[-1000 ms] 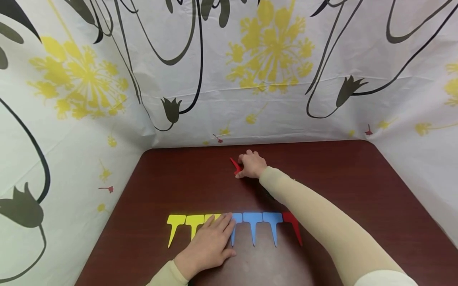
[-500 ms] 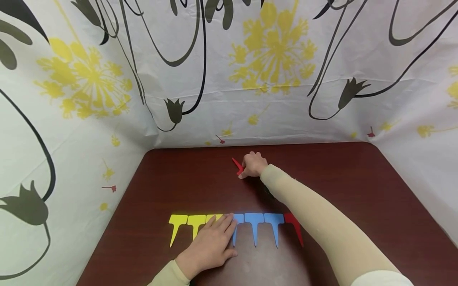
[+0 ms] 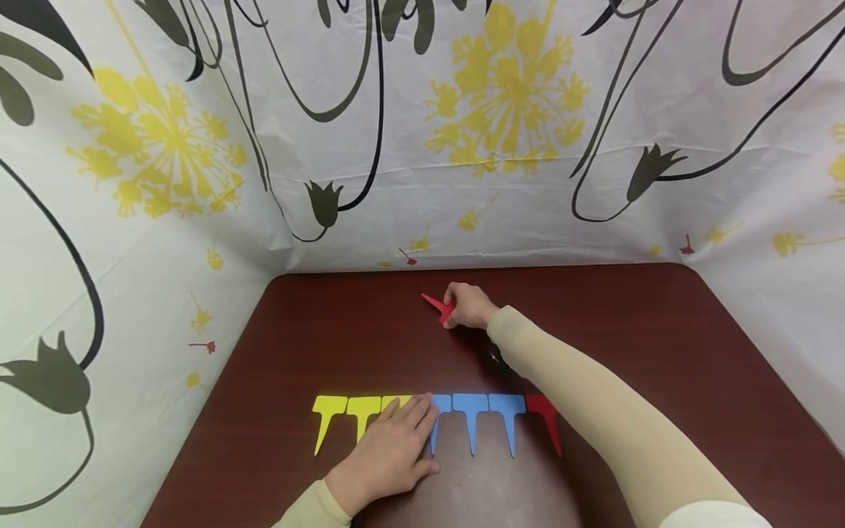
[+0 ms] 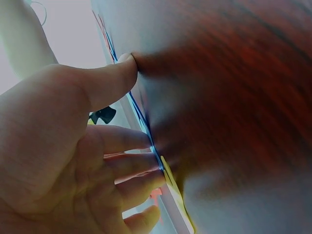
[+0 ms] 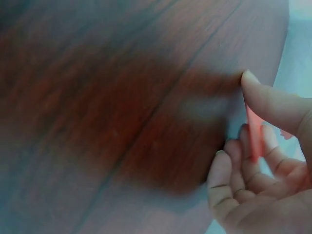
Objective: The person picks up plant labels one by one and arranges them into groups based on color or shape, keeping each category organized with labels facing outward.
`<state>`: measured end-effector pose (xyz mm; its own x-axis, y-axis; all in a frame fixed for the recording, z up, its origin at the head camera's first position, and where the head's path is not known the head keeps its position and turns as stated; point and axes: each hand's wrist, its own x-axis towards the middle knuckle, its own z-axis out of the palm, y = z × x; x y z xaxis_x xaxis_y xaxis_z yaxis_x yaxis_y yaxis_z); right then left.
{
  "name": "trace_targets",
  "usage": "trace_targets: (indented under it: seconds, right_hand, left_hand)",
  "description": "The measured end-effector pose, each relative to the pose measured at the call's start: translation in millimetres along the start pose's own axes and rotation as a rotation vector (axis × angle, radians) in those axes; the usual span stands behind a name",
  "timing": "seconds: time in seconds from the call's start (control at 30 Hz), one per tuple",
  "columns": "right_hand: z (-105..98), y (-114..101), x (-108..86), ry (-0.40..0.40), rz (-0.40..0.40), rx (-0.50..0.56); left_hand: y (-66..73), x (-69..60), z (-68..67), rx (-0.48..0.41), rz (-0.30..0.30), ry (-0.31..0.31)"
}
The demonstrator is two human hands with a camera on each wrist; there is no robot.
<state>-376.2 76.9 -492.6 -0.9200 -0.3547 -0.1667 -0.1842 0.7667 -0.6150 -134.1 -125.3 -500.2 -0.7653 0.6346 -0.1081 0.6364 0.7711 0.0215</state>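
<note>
My right hand (image 3: pixel 472 305) pinches a red T-shaped plant label (image 3: pixel 439 306) near the far side of the table, its pointed stem aimed left. The right wrist view shows the red label (image 5: pixel 254 131) between thumb and fingers. Flat on the table, my left hand (image 3: pixel 386 455) rests with straight fingers over the row of labels, its fingertips at the join of yellow and blue. Yellow T-shaped labels (image 3: pixel 328 405) form the row's left part, blue ones (image 3: pixel 470 403) the middle. A second red label (image 3: pixel 544 411) ends it at the right, partly behind my right forearm.
The dark reddish-brown table (image 3: pixel 343 330) has rounded far corners. A white cloth (image 3: pixel 396 183) with yellow and dark flower prints hangs behind it and along both sides. My right forearm (image 3: pixel 594 396) reaches across the table's right half.
My right hand has closed more on the red label, and the label has turned, its stem now pointing further left. My left hand stays in place on the row.
</note>
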Motion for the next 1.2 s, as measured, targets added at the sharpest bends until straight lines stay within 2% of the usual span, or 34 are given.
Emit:
trace_targets:
  seconds: [0.1, 0.27, 0.53, 0.87, 1.2]
  right_hand:
    - [-3, 8, 1.3, 0.016, -0.035, 0.073]
    - [-14, 17, 0.4, 0.034, -0.045, 0.18]
    - [-36, 21, -11.8, 0.069, -0.065, 0.281]
    - [-56, 29, -28.9, 0.072, -0.161, 0.246]
    - [-66, 37, -52.9, 0.001, -0.121, 0.291]
  left_hand:
    - [0.4, 0.6, 0.7, 0.001, -0.001, -0.002]
    - [-0.3, 0.8, 1.6, 0.016, 0.0, 0.002]
    - [-1.2, -0.1, 0.5, 0.031, 0.003, 0.014]
    - [-0.1, -1.9, 0.3, 0.042, 0.001, -0.003]
    - [0.9, -1.3, -1.3, 0.033, 0.0, -0.01]
